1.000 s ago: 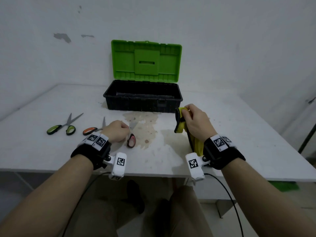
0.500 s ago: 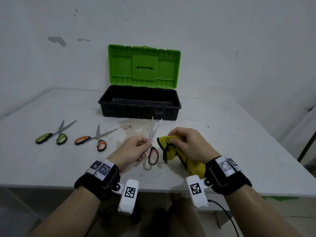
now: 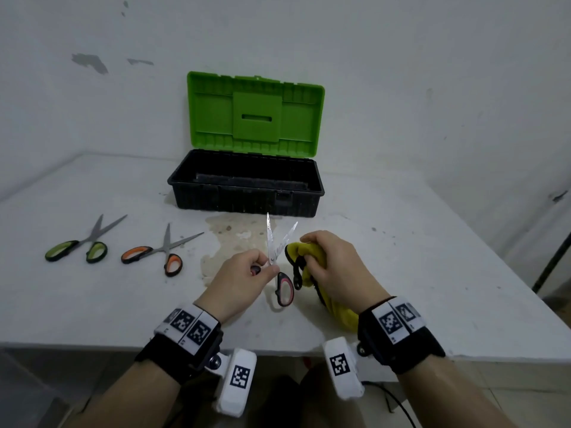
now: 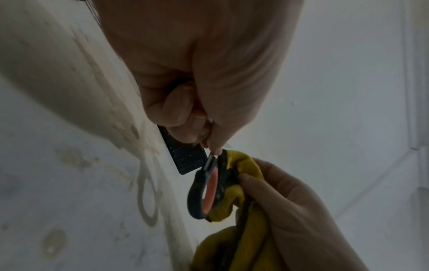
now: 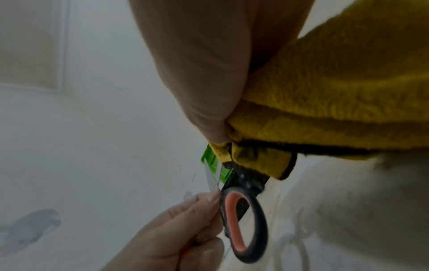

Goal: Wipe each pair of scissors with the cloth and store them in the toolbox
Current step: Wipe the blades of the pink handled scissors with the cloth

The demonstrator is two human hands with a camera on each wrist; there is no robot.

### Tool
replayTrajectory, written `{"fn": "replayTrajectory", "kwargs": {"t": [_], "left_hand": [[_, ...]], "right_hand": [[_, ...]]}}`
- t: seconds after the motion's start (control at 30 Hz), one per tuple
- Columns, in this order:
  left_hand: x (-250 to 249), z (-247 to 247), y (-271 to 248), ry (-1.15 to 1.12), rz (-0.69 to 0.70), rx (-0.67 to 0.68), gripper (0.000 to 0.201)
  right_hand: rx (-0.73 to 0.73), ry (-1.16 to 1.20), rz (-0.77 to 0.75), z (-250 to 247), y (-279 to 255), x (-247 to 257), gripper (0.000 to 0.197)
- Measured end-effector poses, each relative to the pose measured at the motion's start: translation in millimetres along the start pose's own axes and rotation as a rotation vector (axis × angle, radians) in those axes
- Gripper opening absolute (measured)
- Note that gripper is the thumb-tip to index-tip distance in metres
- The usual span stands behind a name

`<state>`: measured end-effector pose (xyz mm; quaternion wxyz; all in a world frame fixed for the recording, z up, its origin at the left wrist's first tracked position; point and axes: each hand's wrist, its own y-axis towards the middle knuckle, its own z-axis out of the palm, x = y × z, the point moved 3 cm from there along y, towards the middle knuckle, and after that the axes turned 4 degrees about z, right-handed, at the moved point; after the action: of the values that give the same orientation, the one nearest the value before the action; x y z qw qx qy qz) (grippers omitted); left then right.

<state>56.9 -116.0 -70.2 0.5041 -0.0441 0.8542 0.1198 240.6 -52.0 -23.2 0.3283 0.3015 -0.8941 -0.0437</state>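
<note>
One pair of scissors with black and pink-red plastic handles [image 3: 284, 288] is up in the air, just above the front of the white desk [image 3: 432, 257]. Its two shiny blades are spread apart and point up and away, toward the toolbox. The left hand [image 3: 238, 279] has its fingers curled tight and pinches the scissors near the spot where the blades cross, with one handle tucked inside the fist. The other handle loop hangs down free, below the fingers.

The right hand [image 3: 333, 270] is closed around a bunched yellow cloth with a dark edge [image 3: 309, 254]. The cloth is right beside the scissors and touches the handle loop in the left wrist view. The rest of the cloth hangs down past the wrist.

Behind the hands sits the black plastic toolbox with a bright green lid [image 3: 247, 193]. The lid stands open and leans back at the wall. I cannot see anything inside the box from here.

Two more pairs lie flat on the desk to the left, well apart from the hands. The nearer one is a pair of scissors with orange and black handles [image 3: 163, 254]. Farther left is a pair of scissors with green and black handles [image 3: 86, 245]. Both have their blades a little open. A brownish stain [image 3: 228, 239] marks the desk between the toolbox and the hands.
</note>
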Motion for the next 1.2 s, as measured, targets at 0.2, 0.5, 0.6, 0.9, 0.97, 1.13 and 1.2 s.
{"fn": "replayTrajectory", "kwargs": {"t": [0.2, 0.5, 0.6, 0.9, 0.97, 1.13, 1.2], "left_hand": [[-2, 6, 0, -0.103, -0.037, 0.015, 0.021], [-4, 10, -1, -0.175, -0.060, 0.074, 0.027], [-5, 12, 1, -0.170, -0.043, 0.092, 0.025], [-7, 14, -3, -0.108, -0.001, 0.108, 0.022], [-8, 16, -4, -0.096, 0.002, 0.131, 0.022], [-8, 17, -5, -0.131, -0.039, 0.136, 0.022], [-9, 15, -3, -0.144, -0.051, 0.116, 0.023]], "right_hand": [[-0.049, -0.018, -0.139, 13, 1, 10, 0.022], [-0.064, 0.037, -0.196, 20, -2, 13, 0.017], [-0.077, 0.027, -0.200, 24, -2, 11, 0.011], [-0.130, -0.089, -0.205, 20, 7, 6, 0.015], [-0.193, -0.047, -0.124, 9, 16, -3, 0.015], [-0.334, 0.083, -0.030, -17, 21, -10, 0.014], [-0.320, 0.071, -0.111, -13, 9, -1, 0.013]]}}
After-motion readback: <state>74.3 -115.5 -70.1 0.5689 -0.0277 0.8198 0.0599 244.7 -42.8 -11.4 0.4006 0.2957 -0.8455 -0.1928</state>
